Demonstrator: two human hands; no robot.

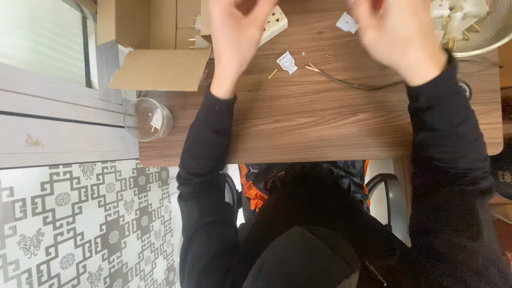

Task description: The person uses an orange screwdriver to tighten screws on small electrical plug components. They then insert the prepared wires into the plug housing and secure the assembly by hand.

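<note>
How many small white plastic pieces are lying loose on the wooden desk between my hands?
2: one white piece lies mid-desk beside the cable's bare wire ends, another sits further back by the right hand. More may be hidden under the hands.

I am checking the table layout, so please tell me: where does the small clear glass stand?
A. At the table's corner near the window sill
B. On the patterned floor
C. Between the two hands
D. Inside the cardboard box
A: the clear glass stands on the wooden table at its corner beside the window sill, below the cardboard box flap and apart from both hands.
</note>
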